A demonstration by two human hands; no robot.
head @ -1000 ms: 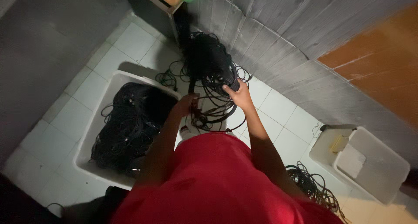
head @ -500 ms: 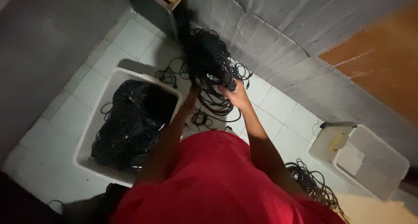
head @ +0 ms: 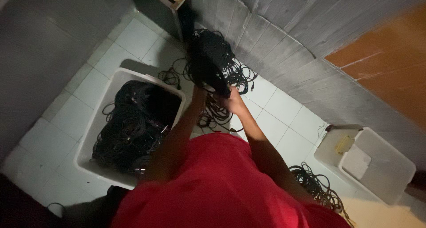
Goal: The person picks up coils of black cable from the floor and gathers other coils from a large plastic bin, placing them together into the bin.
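Note:
Both my hands hold a large tangled bundle of black cables (head: 212, 64) lifted above the tiled floor. My left hand (head: 199, 94) grips the bundle's lower left side. My right hand (head: 231, 101) grips its lower right side. Loose loops hang from the bundle down to the floor. A white plastic tub (head: 95, 121) at my left holds a heap of more black cables (head: 133, 126).
A second white tub (head: 387, 166) with a lid and a yellow item stands at the right. Another pile of black cables (head: 317, 186) lies by my right side. A corrugated grey wall (head: 284, 46) runs behind, and a dark cabinet (head: 166, 6) stands at the top.
My hands have raised the cable bundle higher and drawn closer together under it. The view has shifted slightly.

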